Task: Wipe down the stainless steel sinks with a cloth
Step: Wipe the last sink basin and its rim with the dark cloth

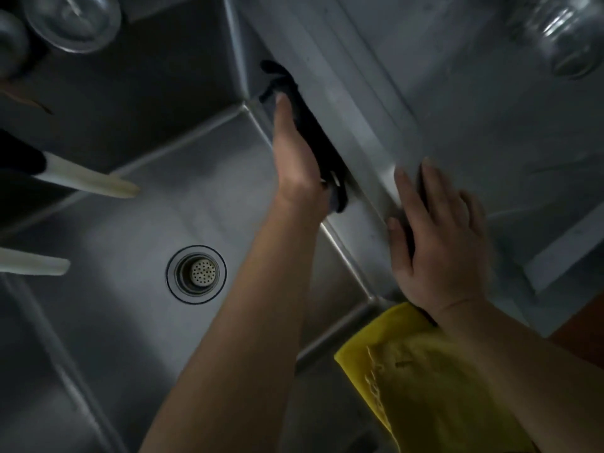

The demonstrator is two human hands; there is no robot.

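Observation:
A stainless steel sink [137, 223] fills the middle, with a round strainer drain [196, 274] in its floor. My left hand [294, 152] reaches into the basin and presses a dark cloth [310, 132] flat against the sink's right wall, fingers straight along the wall. My right hand [438, 237] rests flat with spread fingers on the sink's rim and the steel counter [474, 93] beside it, holding nothing.
A yellow cloth [425, 380] lies over the near rim under my right forearm. A clear glass jar [562, 31] stands on the counter at top right. A glass bowl [72, 21] sits at top left. Two pale handles [94, 183] jut in from the left.

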